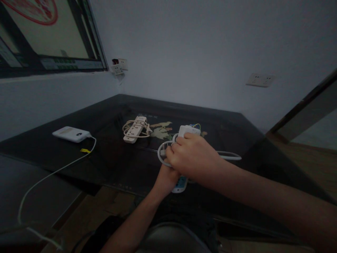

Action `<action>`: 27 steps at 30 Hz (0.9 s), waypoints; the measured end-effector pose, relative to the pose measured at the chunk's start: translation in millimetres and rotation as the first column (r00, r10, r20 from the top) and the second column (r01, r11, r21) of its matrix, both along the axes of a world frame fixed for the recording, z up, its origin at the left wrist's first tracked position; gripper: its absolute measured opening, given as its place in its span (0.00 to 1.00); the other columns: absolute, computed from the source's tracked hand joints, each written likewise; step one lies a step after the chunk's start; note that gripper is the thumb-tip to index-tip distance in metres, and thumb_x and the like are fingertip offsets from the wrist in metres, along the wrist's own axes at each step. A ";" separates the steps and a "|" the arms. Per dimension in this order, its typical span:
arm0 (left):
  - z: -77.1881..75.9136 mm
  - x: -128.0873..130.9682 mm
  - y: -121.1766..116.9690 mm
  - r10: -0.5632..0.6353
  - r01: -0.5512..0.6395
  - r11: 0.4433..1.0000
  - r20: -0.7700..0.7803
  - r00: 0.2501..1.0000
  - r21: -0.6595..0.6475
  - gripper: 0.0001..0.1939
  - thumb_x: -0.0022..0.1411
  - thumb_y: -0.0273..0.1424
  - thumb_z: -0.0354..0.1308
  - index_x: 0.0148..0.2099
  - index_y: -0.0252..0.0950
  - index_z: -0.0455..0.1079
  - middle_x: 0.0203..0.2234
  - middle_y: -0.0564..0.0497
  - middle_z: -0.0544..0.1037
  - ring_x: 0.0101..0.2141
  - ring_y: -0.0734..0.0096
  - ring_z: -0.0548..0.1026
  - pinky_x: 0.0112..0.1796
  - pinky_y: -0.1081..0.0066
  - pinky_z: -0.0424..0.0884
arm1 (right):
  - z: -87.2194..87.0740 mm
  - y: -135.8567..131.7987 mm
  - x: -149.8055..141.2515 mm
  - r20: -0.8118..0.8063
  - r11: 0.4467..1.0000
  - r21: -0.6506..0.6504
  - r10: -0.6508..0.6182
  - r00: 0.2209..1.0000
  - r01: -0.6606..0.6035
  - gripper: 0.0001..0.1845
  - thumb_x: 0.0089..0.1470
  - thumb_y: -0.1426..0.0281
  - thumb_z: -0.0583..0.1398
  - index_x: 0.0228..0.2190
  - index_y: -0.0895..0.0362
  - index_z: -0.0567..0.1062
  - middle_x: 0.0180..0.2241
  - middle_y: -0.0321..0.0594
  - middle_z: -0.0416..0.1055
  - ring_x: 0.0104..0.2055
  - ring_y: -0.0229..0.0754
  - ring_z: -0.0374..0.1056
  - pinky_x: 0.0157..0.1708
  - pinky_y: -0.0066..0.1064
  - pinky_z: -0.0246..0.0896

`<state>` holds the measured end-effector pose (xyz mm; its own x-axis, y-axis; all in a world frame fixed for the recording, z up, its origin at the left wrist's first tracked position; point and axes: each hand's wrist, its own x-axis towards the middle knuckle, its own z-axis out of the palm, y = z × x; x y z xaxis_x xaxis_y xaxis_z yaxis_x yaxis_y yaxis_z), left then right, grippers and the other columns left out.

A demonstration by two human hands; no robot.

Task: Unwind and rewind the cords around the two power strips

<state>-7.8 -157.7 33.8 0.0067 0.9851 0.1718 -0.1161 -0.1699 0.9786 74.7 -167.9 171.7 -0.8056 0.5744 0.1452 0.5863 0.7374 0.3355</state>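
In front of me, my right hand (188,151) is closed round the looped grey-white cord (158,153) of a power strip (180,186). Below it, my left hand (167,174) is closed against the same strip, and its fingers are largely covered by the right one. The strip's white far end shows beyond my knuckles, and its blue socket face shows at the near end. A plug (163,151) on the cord lies left of my fingers. Another part of the cord loops out to the right, beside my right wrist.
On the black table (110,165), a second power strip (135,130) with its cord wound round it lies left of my hands. Farther left is a white device (71,134) with a cable hanging over the table edge. Wall sockets (260,80) are on the back wall.
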 end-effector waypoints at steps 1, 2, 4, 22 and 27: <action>-1.9 -0.2 1.0 0.035 -0.035 0.999 0.016 0.999 0.009 0.06 0.42 0.26 0.62 0.27 0.39 0.69 0.29 0.48 0.77 0.38 0.54 0.71 0.35 0.66 0.67 | 0.5 0.7 -4.2 0.049 0.998 -0.050 -0.025 0.998 0.028 0.09 0.52 0.81 0.59 0.27 0.59 0.78 0.32 0.45 0.77 0.33 0.43 0.70 0.29 0.33 0.55; -3.2 -0.5 1.4 0.064 -0.064 0.998 0.029 0.998 0.017 0.07 0.42 0.26 0.62 0.27 0.39 0.69 0.32 0.47 0.77 0.40 0.54 0.71 0.37 0.66 0.68 | 1.1 1.6 -8.0 0.107 0.994 -0.095 -0.051 0.993 0.061 0.09 0.52 0.81 0.59 0.27 0.60 0.78 0.33 0.45 0.77 0.33 0.42 0.70 0.28 0.33 0.55; -3.5 -1.3 0.2 0.080 -0.080 0.996 0.019 0.997 0.028 0.08 0.42 0.27 0.62 0.29 0.38 0.70 0.36 0.46 0.77 0.39 0.54 0.72 0.37 0.67 0.68 | 1.1 3.5 -13.1 0.177 0.983 -0.139 -0.094 0.980 0.119 0.08 0.52 0.81 0.60 0.27 0.60 0.78 0.34 0.44 0.77 0.32 0.41 0.69 0.28 0.32 0.55; 2.0 -4.2 2.5 0.020 -0.017 1.000 -0.123 0.992 0.023 0.05 0.49 0.30 0.57 0.31 0.35 0.68 0.29 0.47 0.76 0.41 0.58 0.72 0.43 0.63 0.69 | -39.5 6.9 -1.4 -0.126 0.982 0.002 -0.185 0.975 0.187 0.13 0.59 0.75 0.54 0.44 0.61 0.73 0.30 0.45 0.77 0.33 0.45 0.72 0.28 0.33 0.57; -8.3 -0.5 1.8 -0.097 0.087 0.994 -0.153 0.983 -0.073 0.04 0.47 0.27 0.57 0.30 0.35 0.68 0.29 0.47 0.77 0.36 0.60 0.72 0.36 0.67 0.70 | -38.5 10.1 -5.5 -0.035 0.978 -0.082 -0.197 0.980 0.194 0.10 0.58 0.76 0.54 0.39 0.61 0.75 0.30 0.46 0.77 0.32 0.47 0.73 0.25 0.33 0.56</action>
